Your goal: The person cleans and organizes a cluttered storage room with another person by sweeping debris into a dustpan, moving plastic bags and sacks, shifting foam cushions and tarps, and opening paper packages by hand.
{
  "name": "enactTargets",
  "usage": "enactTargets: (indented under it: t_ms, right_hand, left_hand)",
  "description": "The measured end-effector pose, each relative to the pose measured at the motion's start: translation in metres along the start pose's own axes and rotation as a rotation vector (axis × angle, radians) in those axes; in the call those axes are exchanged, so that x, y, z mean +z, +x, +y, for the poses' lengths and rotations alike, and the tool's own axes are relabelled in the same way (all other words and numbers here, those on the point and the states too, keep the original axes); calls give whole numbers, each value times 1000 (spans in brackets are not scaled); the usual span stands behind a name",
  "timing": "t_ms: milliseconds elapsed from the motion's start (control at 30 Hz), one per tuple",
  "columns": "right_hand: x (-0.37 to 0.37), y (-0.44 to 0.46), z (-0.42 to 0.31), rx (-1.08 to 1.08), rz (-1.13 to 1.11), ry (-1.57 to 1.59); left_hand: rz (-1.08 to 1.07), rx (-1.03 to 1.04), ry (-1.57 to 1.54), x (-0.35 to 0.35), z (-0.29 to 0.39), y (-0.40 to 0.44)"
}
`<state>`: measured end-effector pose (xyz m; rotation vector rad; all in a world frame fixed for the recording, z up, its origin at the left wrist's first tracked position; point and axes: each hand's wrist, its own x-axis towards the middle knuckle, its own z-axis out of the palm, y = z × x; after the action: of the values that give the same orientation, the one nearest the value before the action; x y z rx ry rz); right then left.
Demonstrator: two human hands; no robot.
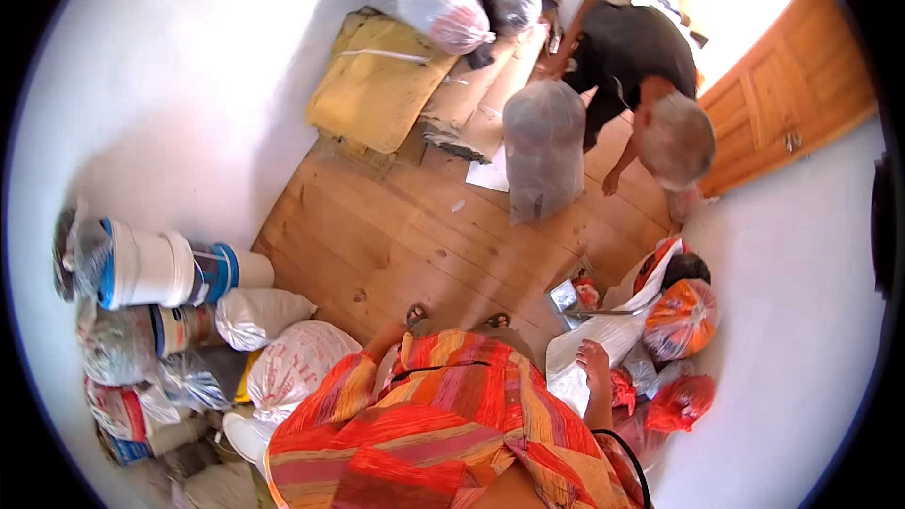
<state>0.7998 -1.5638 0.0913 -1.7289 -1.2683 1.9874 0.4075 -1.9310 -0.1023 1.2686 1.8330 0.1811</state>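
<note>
My right hand (594,364) is at my side with its fingers loosely apart, holding nothing. It is nearest to a white sack (577,351) and a small red plastic bag (623,390). My left hand (381,343) shows only in part beside the striped shirt, next to a white sack with red print (300,366); its fingers cannot be made out. Across the room a person in dark clothes (649,42) bends over beside a full grey plastic bag (544,146). One of that person's hands hangs low; the other arm is behind the bag.
Flattened yellow cardboard (382,85) and filled bags (443,14) are stacked by the far wall. Buckets (146,264) and sacks (264,316) pile up on the left. Tied bags (681,319) and a metal-looking tray (566,302) lie on the right. A wooden door (792,94) stands ajar.
</note>
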Motion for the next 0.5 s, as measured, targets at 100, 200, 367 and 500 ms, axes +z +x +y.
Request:
enactTargets:
  t_ms: [100,200,367,500]
  right_hand:
    - [44,16,-17,4,-132,-352]
    - [78,31,-22,-228,-302,-631]
    - [176,-28,-79,-235,-383,-787]
    - [184,-36,-60,-103,-366,-819]
  left_hand:
    - [288,-712,-976,13,33,-66]
    - [416,-772,-1466,69,9,-108]
    - [347,-658,-1414,158,-51,-179]
    - [452,-1101,-1752,126,-60,-183]
